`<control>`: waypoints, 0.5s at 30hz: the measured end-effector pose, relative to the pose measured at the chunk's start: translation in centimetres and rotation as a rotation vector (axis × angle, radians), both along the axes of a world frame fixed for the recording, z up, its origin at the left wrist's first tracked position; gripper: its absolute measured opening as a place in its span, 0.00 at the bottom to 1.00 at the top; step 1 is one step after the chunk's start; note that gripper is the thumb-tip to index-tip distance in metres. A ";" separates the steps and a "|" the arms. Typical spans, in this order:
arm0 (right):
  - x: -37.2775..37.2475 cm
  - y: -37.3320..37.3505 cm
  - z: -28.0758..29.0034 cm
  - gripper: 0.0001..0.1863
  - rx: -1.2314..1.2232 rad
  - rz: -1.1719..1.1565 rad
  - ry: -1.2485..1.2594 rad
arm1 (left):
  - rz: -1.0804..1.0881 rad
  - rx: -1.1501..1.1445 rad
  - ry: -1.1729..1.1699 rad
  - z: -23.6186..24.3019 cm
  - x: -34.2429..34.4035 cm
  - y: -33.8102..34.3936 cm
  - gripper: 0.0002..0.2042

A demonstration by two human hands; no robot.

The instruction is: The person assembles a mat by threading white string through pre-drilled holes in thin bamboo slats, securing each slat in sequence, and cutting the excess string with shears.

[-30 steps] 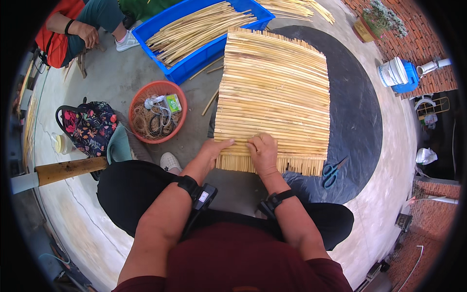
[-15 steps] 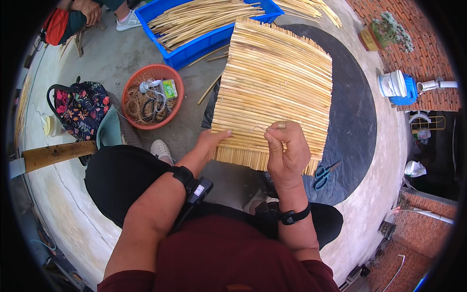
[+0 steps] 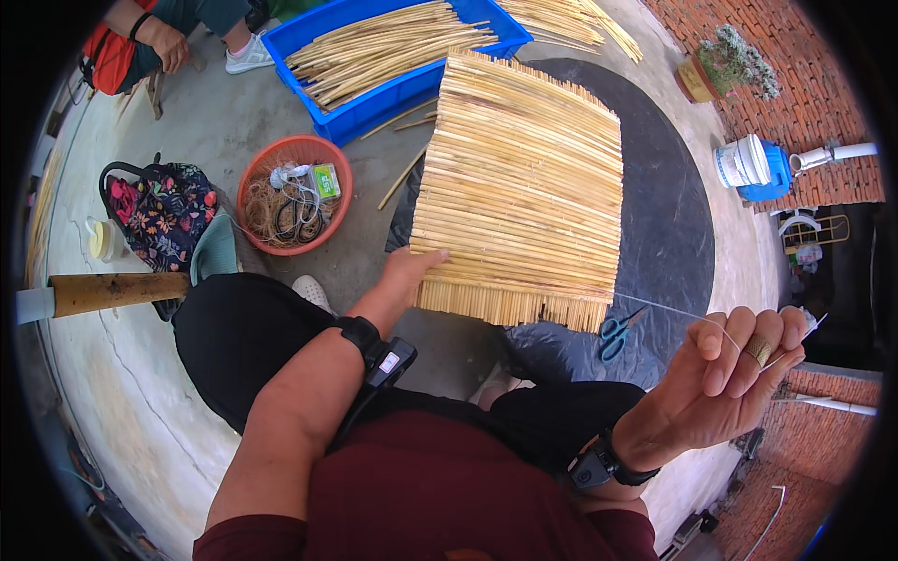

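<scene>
A mat of pale reed sticks (image 3: pixel 519 173) lies before me over a dark plastic sheet (image 3: pixel 669 206). My left hand (image 3: pixel 407 271) grips its near left edge, thumb on top. Out at the right, away from the mat, my right hand (image 3: pixel 734 383) has its fingers closed on a needle (image 3: pixel 814 332), with a ridged metal ring on one finger. A pale thread (image 3: pixel 664 307) runs taut from the mat to that hand. Blue-handled scissors (image 3: pixel 617 337) lie on the sheet beside the mat's near right corner.
A blue crate of reeds (image 3: pixel 393 51), a red basket of string (image 3: pixel 290 201) and a floral bag (image 3: pixel 164 206) surround me. A seated person's hand (image 3: pixel 170 47) is at upper left. Potted plant (image 3: pixel 702 79), buckets (image 3: pixel 744 164) and brick wall stand at right.
My right hand has risen off the mat and swung far out to the right, drawing the thread long. My left hand stays on the mat's edge.
</scene>
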State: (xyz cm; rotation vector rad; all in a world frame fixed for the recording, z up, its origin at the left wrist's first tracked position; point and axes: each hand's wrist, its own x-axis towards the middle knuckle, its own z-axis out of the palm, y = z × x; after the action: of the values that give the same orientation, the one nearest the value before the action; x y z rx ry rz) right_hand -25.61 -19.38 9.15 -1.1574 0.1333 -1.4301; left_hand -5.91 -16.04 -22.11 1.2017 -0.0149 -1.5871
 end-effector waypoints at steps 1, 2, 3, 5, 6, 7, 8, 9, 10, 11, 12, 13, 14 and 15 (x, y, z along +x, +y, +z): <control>-0.8 -0.5 -0.3 0.12 -0.067 -0.184 0.044 | -0.004 -0.020 -0.030 -0.3 -0.2 0.0 0.19; -1.9 -1.4 -0.9 0.11 -0.149 -0.320 0.171 | -0.007 -0.037 -0.059 -0.3 -0.3 0.1 0.20; -2.6 -2.5 -1.9 0.11 -0.150 -0.320 0.169 | -0.006 -0.038 -0.060 -0.3 -0.2 0.3 0.20; -3.9 -5.0 -4.3 0.08 -0.145 -0.805 0.333 | 0.025 -0.020 -0.205 0.3 -0.3 0.2 0.25; -4.3 -6.0 -6.0 0.06 -0.087 -0.849 0.466 | 0.027 -0.018 -0.209 0.3 -0.1 0.4 0.25; -4.7 -6.6 -7.9 0.05 -0.026 -0.888 0.601 | 0.045 -0.022 -0.348 0.1 0.3 0.7 0.26; -4.7 -6.8 -9.4 0.06 0.096 -0.799 0.680 | 0.058 -0.031 -0.484 0.0 0.5 0.7 0.28; -4.4 -6.8 -10.9 0.07 0.218 -0.706 0.755 | 0.057 -0.030 -0.485 -0.3 0.7 0.8 0.28; -3.6 -6.7 -12.9 0.06 0.248 -0.573 0.839 | -0.012 -0.037 -0.362 -0.9 1.0 0.9 0.27; -2.6 -6.5 -14.8 0.06 0.276 -0.447 0.920 | -0.086 -0.049 -0.234 -1.2 1.0 0.7 0.26; -1.5 -6.1 -16.9 0.05 0.343 -0.326 1.024 | -0.088 -0.046 -0.235 -0.8 1.0 0.7 0.26; -0.9 -5.8 -19.0 0.04 0.396 -0.190 1.209 | -0.120 -0.008 -0.190 0.1 1.0 0.7 0.24; 0.3 -5.1 -21.0 0.04 0.390 -0.118 1.262 | -0.145 0.031 -0.147 0.6 1.1 0.8 0.22; 1.5 -4.3 -22.6 0.04 0.381 -0.046 1.315 | -0.142 0.033 -0.147 0.6 1.2 0.7 0.22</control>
State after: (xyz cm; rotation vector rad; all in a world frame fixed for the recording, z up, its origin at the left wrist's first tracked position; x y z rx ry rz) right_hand -24.09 -23.70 -13.44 -1.5792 1.2791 -0.4284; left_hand -4.74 -15.36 -21.52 1.3667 -0.1729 -1.6227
